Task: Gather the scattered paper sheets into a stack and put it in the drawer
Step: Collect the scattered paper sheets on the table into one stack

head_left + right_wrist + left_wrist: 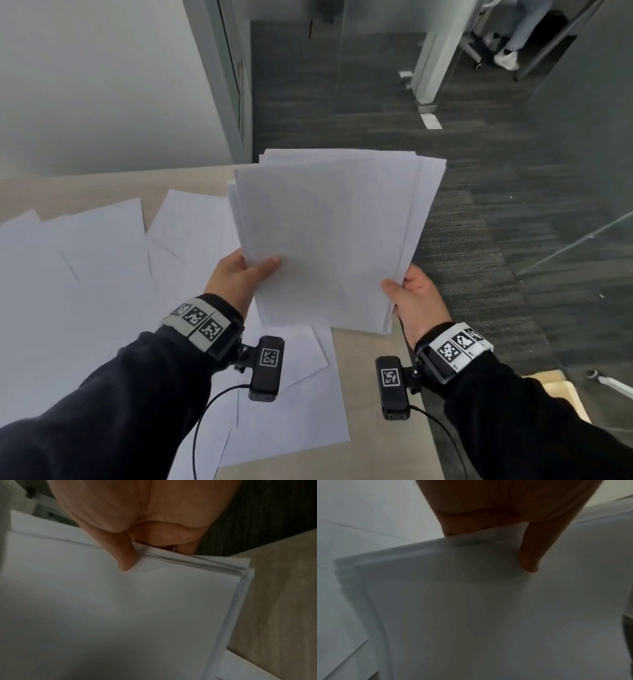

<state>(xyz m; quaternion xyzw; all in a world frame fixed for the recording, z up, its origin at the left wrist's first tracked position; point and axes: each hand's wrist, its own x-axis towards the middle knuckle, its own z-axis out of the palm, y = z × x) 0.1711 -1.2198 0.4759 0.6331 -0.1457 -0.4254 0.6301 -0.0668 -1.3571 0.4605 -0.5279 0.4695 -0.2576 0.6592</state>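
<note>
I hold a loose stack of white paper sheets (335,236) up above the right end of the beige table (380,387), its edges uneven. My left hand (239,274) grips the stack's lower left edge, thumb on top. My right hand (412,301) grips the lower right edge, thumb on top. The left wrist view shows the thumb (532,550) pressed on the stack (488,615). The right wrist view shows the thumb (123,555) on the stack (120,615), whose layered edges are offset. Several more sheets (85,274) lie scattered on the table. No drawer is clearly in view.
Dark carpet (479,205) lies beyond the table's right edge. A white wall (102,85) and a grey frame (222,78) stand behind the table. Glass partitions (582,171) are on the right. A person's legs and shoes (507,54) show at the far top right.
</note>
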